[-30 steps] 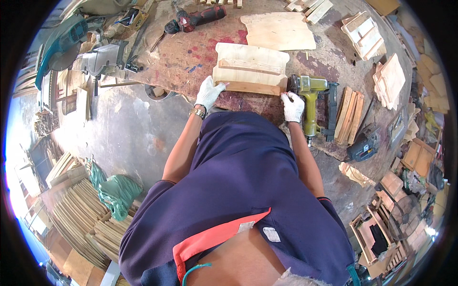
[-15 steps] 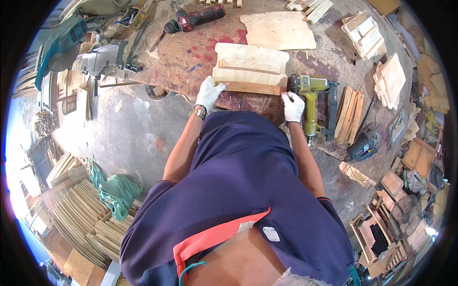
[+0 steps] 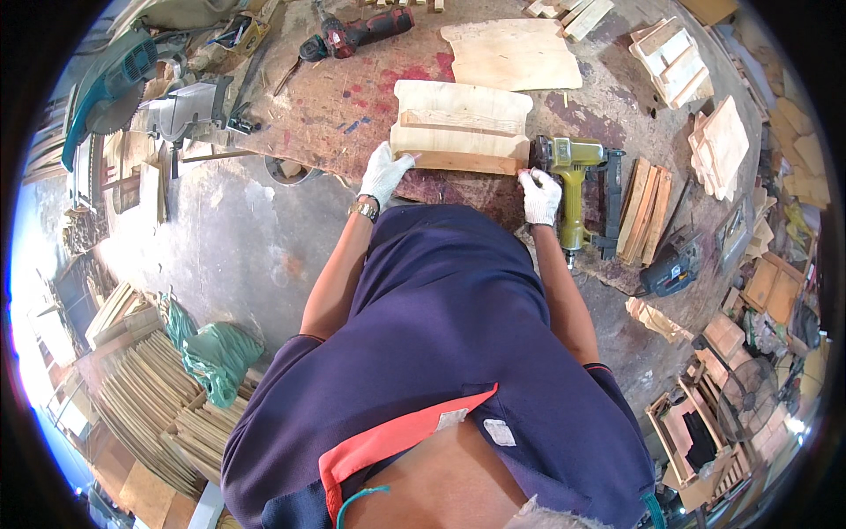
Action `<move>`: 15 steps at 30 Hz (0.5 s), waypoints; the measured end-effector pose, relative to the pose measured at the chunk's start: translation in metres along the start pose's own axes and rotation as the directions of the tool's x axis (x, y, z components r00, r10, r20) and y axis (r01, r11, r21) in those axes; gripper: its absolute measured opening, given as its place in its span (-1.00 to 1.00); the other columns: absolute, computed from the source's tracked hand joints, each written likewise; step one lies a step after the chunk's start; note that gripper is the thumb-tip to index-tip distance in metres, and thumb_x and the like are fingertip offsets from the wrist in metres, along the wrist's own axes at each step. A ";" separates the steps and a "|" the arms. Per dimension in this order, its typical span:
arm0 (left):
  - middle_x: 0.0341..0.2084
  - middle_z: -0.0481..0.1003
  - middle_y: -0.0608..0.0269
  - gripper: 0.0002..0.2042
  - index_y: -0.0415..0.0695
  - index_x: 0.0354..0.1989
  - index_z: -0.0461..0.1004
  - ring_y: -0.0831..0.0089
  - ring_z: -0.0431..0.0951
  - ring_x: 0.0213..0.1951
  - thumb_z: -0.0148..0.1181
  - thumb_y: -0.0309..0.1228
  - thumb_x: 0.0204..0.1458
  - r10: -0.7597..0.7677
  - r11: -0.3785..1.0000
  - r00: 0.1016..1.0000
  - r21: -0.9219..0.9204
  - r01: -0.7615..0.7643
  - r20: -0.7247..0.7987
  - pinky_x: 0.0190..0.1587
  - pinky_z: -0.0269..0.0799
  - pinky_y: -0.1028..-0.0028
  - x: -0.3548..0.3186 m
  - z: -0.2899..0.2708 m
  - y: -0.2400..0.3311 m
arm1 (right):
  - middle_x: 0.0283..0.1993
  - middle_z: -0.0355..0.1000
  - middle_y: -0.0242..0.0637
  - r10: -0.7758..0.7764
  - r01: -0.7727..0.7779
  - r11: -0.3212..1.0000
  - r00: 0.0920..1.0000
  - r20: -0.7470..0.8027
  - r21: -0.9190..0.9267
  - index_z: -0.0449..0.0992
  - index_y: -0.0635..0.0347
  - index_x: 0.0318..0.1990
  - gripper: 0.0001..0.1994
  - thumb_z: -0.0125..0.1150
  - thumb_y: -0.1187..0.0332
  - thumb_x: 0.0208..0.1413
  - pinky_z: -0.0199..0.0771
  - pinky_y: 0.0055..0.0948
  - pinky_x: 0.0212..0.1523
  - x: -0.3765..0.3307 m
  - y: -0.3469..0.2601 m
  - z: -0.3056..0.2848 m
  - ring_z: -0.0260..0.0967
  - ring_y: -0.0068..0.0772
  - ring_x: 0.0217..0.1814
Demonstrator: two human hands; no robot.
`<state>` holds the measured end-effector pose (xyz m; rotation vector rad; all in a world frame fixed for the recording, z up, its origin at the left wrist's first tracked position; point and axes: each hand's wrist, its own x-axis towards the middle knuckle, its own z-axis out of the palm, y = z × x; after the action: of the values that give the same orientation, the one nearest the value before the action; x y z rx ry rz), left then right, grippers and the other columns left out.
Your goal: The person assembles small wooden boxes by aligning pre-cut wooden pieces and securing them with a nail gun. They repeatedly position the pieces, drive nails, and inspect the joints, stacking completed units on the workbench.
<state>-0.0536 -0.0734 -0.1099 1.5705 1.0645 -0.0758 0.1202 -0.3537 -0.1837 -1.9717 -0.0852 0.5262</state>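
Note:
In a white glove, my left hand (image 3: 383, 175) is closed on the left end of a narrow wooden strip (image 3: 467, 162). At the strip's other end, the thumb and fingers of my gloved right hand (image 3: 541, 196) pinch it. The strip lies along the near edge of a pale wooden piece (image 3: 463, 97) with wavy ends and a raised crosswise slat; whether the strip is fixed to it I cannot tell. Just right of this piece rests a yellow-green nail gun (image 3: 573, 172), close to my right hand. Beyond, a wavy-edged pale board (image 3: 515, 55) lies flat on the stained workbench (image 3: 308, 123).
A red and black cordless power tool (image 3: 357, 33) lies at the back left. To the right are loose strips (image 3: 646, 210), stacked boards (image 3: 718, 148) and a blue-black power tool (image 3: 671, 269). A mitre saw (image 3: 110, 97) stands far left. Slat bundles (image 3: 145, 406) lie lower left.

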 end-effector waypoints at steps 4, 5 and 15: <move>-0.46 0.54 0.29 -0.69 -0.23 -0.19 0.41 0.58 0.50 -0.55 0.36 -0.28 0.13 0.009 1.000 1.000 -0.012 -0.009 -0.006 -0.49 0.39 0.52 0.002 0.001 -0.005 | -0.45 0.56 -0.46 -0.048 0.047 0.998 0.999 -0.014 -0.033 0.69 0.31 -0.25 -0.82 0.39 0.34 0.17 0.39 -0.59 -0.38 -0.001 0.001 -0.001 0.40 -0.69 -0.44; -0.46 0.54 0.30 -0.69 -0.23 -0.19 0.41 0.59 0.50 -0.55 0.36 -0.27 0.13 0.015 1.000 1.000 -0.020 -0.016 -0.007 -0.50 0.39 0.53 0.003 0.002 -0.007 | -0.45 0.56 -0.47 -0.057 0.056 0.997 0.998 -0.021 -0.046 0.69 0.31 -0.25 -0.82 0.39 0.34 0.17 0.40 -0.59 -0.38 0.000 0.002 0.000 0.41 -0.68 -0.43; -0.37 0.56 -0.01 -0.57 -0.28 -0.26 0.44 0.21 0.56 -0.30 0.44 -0.14 -0.01 0.130 0.974 0.982 0.205 -0.101 -0.134 -0.21 0.44 0.24 0.011 0.004 -0.021 | -0.23 0.54 -0.21 -0.429 0.229 0.823 0.851 -0.305 -0.520 0.59 0.22 -0.02 -0.71 0.38 0.41 0.09 0.51 -0.38 -0.20 -0.020 -0.041 -0.042 0.48 -0.35 -0.32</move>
<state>-0.0587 -0.0721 -0.1334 1.8377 1.1028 0.0146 0.1261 -0.3767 -0.1263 -2.4297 -0.3176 -0.1771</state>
